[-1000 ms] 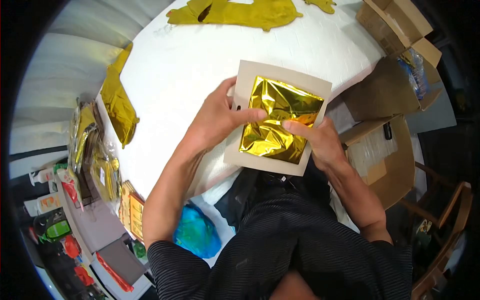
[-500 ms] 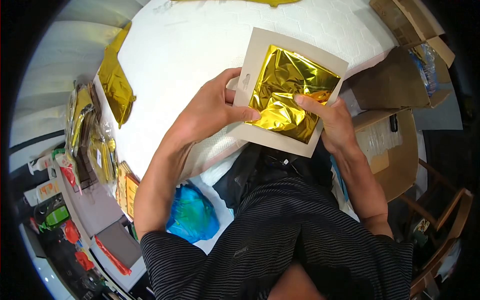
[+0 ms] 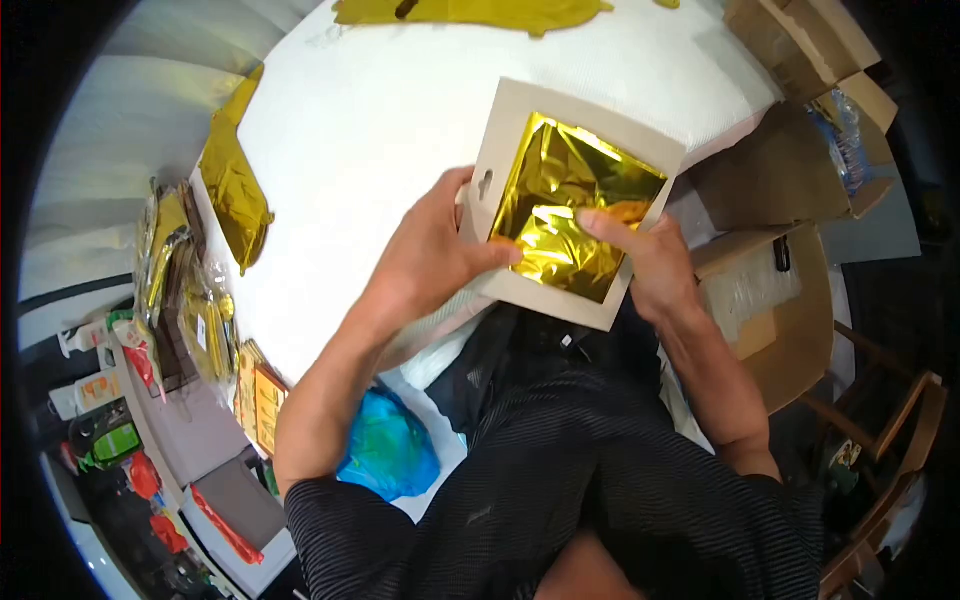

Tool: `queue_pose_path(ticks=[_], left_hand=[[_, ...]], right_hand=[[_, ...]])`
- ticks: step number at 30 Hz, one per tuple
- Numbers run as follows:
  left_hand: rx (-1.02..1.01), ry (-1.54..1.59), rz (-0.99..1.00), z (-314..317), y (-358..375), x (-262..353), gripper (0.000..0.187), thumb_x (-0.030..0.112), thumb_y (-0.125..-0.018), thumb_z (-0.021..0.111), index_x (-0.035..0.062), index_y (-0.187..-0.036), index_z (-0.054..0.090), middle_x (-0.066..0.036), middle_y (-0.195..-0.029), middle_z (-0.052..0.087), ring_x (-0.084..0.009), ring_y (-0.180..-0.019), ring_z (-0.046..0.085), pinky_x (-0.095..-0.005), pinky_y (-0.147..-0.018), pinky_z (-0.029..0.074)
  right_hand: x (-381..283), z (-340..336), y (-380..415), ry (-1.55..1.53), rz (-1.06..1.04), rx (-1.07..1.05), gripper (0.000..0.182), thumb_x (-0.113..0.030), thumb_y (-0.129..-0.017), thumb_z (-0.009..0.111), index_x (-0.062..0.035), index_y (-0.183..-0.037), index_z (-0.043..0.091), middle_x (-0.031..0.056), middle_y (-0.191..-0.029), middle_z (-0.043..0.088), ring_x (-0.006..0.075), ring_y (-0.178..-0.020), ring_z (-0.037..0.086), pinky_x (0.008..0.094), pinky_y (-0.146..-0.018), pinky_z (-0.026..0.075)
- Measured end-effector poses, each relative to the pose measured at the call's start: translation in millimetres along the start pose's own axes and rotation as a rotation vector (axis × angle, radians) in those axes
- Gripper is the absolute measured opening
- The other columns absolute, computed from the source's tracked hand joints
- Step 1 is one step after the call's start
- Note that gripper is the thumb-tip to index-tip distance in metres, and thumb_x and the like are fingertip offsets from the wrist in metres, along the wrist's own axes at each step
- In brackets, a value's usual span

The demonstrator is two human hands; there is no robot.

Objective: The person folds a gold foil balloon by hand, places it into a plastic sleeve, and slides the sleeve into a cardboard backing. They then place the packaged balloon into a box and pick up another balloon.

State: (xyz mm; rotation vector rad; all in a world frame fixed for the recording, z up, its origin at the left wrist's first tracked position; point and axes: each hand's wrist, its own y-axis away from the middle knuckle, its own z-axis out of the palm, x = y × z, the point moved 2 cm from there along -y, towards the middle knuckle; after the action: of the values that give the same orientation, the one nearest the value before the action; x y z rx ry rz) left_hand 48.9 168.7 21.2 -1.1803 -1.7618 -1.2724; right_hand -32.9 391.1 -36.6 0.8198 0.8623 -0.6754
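Observation:
A shiny gold foil sheet (image 3: 570,165), folded to a rectangle, lies flat on a pale cardboard card (image 3: 500,115) with a small hanging slot near its left edge. My left hand (image 3: 430,250) grips the card's left side, with its thumb on the foil's lower left corner and its other fingers partly hidden behind. On the right side, my right hand (image 3: 655,260) holds the card, thumb pressed on the middle of the foil. The card is tilted, above the near edge of a white padded surface (image 3: 350,130).
Gold foil pieces lie at the far edge (image 3: 470,12) and left edge (image 3: 235,190). Packaged gold items (image 3: 208,325) hang at the left. A blue bag (image 3: 390,445) sits below my left forearm. Open cardboard boxes (image 3: 745,175) and a wooden chair (image 3: 905,415) stand right.
The card and both hands have shifted slightly down and left in view. More of the gold foil at the far edge shows. Both hands keep their hold.

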Motion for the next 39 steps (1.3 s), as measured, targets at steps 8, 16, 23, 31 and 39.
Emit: queue_pose_path(ticks=[8, 16, 23, 31, 39], left_hand=[[-0.014, -0.166, 0.028, -2, 2, 13, 0.083, 0.006, -0.083, 0.088, -0.0023, -0.151, 0.041, -0.013, -0.115, 0.072, -0.0169, -0.106, 0.068, -0.0327, -0.09, 0.057], [0.148, -0.295, 0.169, -50, -55, 51, 0.037, 0.017, -0.096, 0.076, -0.002, -0.127, 0.068, -0.009, -0.095, 0.073, -0.014, -0.086, 0.067, -0.0309, -0.077, 0.057], [0.353, -0.58, 0.42, -41, -140, 81, 0.023, 0.013, -0.095, 0.074, -0.0022, -0.113, 0.075, -0.014, -0.101, 0.078, -0.0213, -0.09, 0.073, -0.0325, -0.083, 0.058], [0.372, -0.552, 0.509, -9, -164, 63, 0.023, 0.012, -0.094, 0.073, -0.0016, -0.112, 0.075, -0.019, -0.107, 0.077, -0.0306, -0.093, 0.075, -0.0379, -0.085, 0.06], [0.441, -0.463, 0.505, -32, -100, 33, 0.022, 0.01, -0.095, 0.073, 0.001, -0.115, 0.074, -0.018, -0.111, 0.075, -0.0296, -0.096, 0.075, -0.0372, -0.084, 0.06]], right_hand=[[-4, -1, 3, -0.021, -0.032, 0.008, 0.032, -0.003, -0.088, 0.079, 0.005, -0.118, 0.071, 0.0112, -0.111, 0.075, 0.0183, -0.098, 0.071, 0.0345, -0.09, 0.057], [-29, -28, -2, -0.078, -0.202, 0.002, 0.041, 0.003, -0.09, 0.073, 0.0016, -0.13, 0.064, 0.0097, -0.122, 0.072, 0.0182, -0.107, 0.07, 0.034, -0.097, 0.055], [-29, -51, -8, -0.14, -0.219, 0.032, 0.045, 0.004, -0.09, 0.072, 0.0016, -0.134, 0.061, 0.0105, -0.123, 0.071, 0.0206, -0.109, 0.07, 0.035, -0.098, 0.056], [-40, -70, -13, -0.105, -0.24, 0.146, 0.046, 0.002, -0.09, 0.073, 0.0008, -0.134, 0.06, 0.0108, -0.123, 0.07, 0.0209, -0.105, 0.07, 0.0334, -0.094, 0.057], [-39, -54, -28, -0.149, -0.249, 0.065, 0.047, 0.0, -0.097, 0.067, 0.0, -0.142, 0.054, 0.0104, -0.13, 0.066, 0.0212, -0.114, 0.066, 0.0362, -0.102, 0.053]])
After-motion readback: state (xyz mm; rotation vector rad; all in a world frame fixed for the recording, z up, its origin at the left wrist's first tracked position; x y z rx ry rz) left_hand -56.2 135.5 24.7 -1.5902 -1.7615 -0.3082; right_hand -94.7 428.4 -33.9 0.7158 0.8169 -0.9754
